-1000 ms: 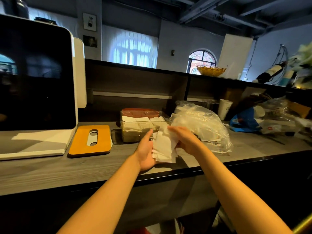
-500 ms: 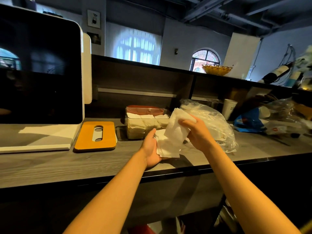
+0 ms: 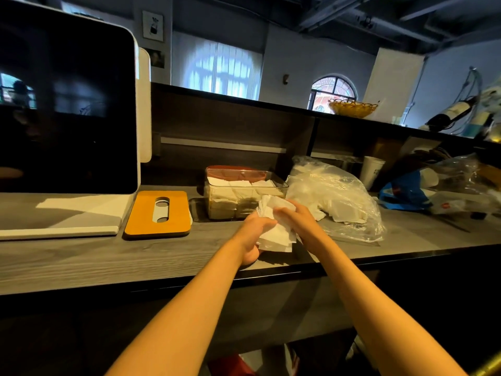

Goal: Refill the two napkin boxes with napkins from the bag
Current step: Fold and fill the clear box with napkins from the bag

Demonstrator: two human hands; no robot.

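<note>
Over the counter's [image 3: 81, 261] near edge, both hands held one napkin stack [image 3: 275, 233].
Left hand [image 3: 250, 237] gripped it from below, right hand [image 3: 296, 219] curled over its top; napkin box [image 3: 245, 195] sat just beyond, bag [image 3: 334, 198] far-right.

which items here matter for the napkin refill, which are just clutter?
Job: napkin stack held by left hand and right hand; clear napkin box; plastic bag; orange lid.
Clutter: monitor; paper cup; wicker basket; blue bag.
</note>
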